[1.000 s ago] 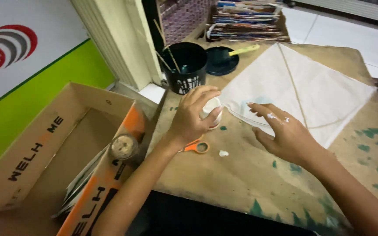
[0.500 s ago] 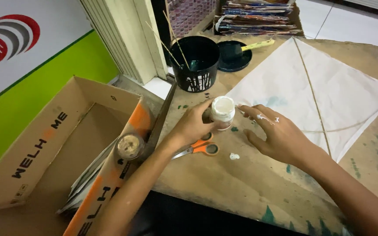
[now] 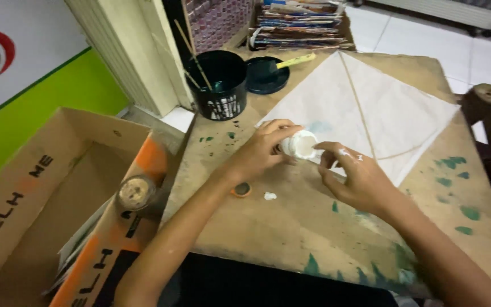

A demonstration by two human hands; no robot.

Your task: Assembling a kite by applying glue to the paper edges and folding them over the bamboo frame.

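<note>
1. Worn wooden table [image 3: 291, 239], flecked with green paint, close below.
2. Left hand [image 3: 259, 153] closed round small white bottle [image 3: 300, 145], tipped toward right hand [image 3: 354, 179]; right fingers half-curled, glue-smeared, holding nothing.
3. Probably light, rigid, slippery where smeared; best gripped round the body.
4. Orange scissors handle [image 3: 241, 189] and white blob [image 3: 269, 196] just beside left wrist.
5. White paper kite [image 3: 393, 108] beyond; black pot [image 3: 220, 85] with sticks farther left.

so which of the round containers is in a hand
The small white jar, gripped by the left hand; the black bucket stands apart, untouched, holding sticks.
</note>
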